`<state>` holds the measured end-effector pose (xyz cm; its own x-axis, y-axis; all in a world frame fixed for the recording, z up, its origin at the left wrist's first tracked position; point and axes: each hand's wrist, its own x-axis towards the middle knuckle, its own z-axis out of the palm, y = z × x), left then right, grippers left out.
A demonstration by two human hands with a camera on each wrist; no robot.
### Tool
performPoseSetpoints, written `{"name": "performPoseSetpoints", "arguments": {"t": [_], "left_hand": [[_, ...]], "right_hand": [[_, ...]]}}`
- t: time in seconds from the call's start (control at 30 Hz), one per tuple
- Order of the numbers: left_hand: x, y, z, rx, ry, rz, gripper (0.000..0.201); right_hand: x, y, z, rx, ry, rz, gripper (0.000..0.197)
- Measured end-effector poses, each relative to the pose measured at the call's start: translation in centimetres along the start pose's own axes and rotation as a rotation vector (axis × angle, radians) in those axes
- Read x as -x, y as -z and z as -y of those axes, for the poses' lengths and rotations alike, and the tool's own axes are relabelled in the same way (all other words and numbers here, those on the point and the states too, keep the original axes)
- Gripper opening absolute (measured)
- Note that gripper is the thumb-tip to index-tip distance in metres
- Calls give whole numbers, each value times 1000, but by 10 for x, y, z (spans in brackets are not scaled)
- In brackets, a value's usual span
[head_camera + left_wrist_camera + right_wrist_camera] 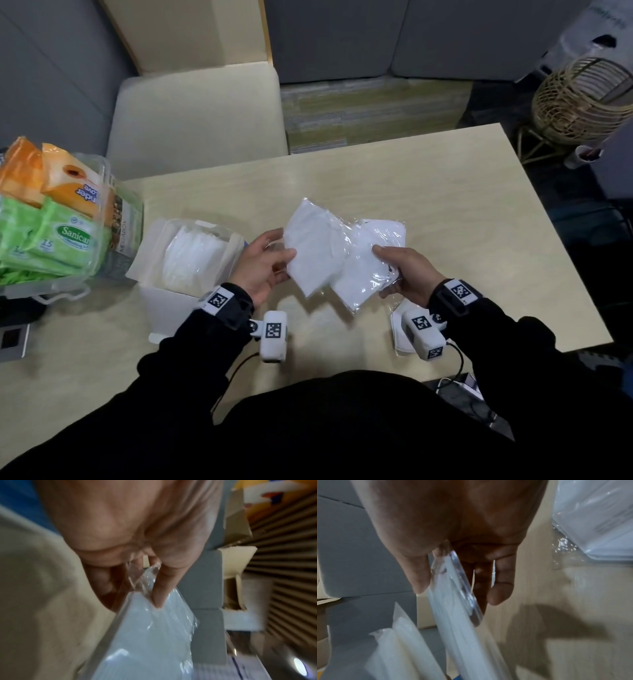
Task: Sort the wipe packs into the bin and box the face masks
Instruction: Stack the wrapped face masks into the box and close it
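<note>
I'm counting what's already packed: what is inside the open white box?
The white box holds a stack of wrapped white face masks. How many, and what lies beneath, is hidden.

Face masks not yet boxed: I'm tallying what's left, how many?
3: one in the left hand, one in the right hand, one on the table under the right wrist; others may be hidden.
</note>
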<state>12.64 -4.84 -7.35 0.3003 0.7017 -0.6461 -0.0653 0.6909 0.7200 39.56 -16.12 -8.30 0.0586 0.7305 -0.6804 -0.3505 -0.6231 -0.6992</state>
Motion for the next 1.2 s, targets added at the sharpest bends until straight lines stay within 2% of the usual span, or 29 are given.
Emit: {"name": "performPoseSetpoints", "arguments": {"t": [0.1, 0.2, 0.23, 0.33, 0.4, 0.53, 0.63, 0.77, 0.93, 1.1, 1.2], "left_hand": [[1, -7, -6, -300, -67, 121, 43], [0, -23, 6, -416, -72, 85, 39], [-1, -28, 12, -418, -58, 51, 38], [-3, -36, 31, -394, -4, -7, 39], [0, -38, 39, -381, 4, -26, 40], [4, -36, 46, -313, 74, 0, 41], [4, -32, 48, -219, 148, 1, 40], [5, -20, 46, -132, 173, -60, 42], [5, -5, 43, -35, 207, -82, 48], [6, -15, 42, -70, 183, -25, 49], [7, -23, 41, -97, 146, -18, 49]], "right_hand": [[-2, -2, 6, 70, -3, 33, 41], [0, -12, 8, 125, 18, 85, 39], [0, -15, 6, 149, 38, 95, 34], [0, -17, -2, 223, 73, 143, 1], [-3, -16, -8, 274, 65, 154, 14], [-3, -11, -13, 283, 46, 138, 15], [-5, -13, -15, 174, 29, 130, 24], [-11, -12, -15, -35, -19, 51, 41], [-13, -10, -13, -158, -30, 28, 34], [-12, -20, -16, -118, -18, 89, 30], [-15, -22, -20, -113, -11, 72, 27]]}}
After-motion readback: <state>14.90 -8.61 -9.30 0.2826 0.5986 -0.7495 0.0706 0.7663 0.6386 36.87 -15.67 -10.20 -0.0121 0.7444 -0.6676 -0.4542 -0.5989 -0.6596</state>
